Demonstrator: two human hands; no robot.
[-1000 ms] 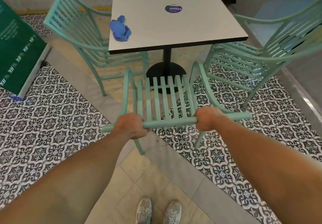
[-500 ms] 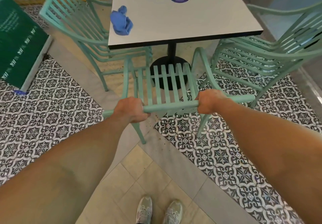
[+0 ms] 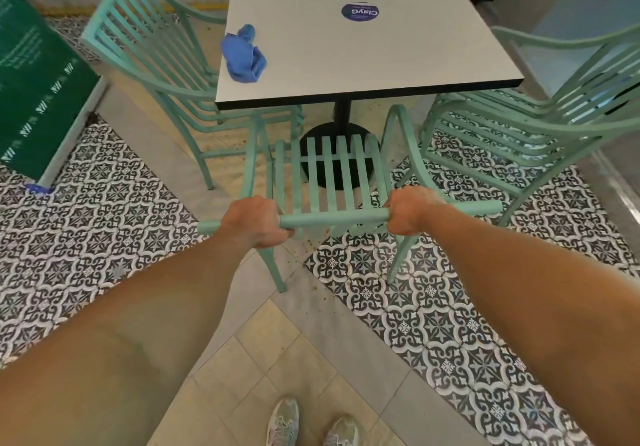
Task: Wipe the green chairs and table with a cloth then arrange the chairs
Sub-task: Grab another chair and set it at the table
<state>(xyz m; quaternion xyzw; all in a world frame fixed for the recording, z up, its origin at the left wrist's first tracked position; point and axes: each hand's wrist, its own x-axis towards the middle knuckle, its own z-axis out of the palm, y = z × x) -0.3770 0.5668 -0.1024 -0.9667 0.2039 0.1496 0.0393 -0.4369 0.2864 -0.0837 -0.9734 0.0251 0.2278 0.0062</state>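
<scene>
Before the table [image 3: 398, 74], both hands' grip clenched on the chair's top rail [image 3: 332, 218].

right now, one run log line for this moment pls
phase: arranging | left hand: gripping top rail of slatted mint-green metal chair | right hand: same rail | crumpled blue cloth: on white square table

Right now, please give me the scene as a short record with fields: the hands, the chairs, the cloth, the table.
left hand: gripping top rail of the near chair
right hand: gripping the same rail
near chair: front of the seat close to the table edge
other chairs: left chair, right chair, both beside the table
blue cloth: crumpled on the table, near its left edge
table: white top, round sticker
</scene>
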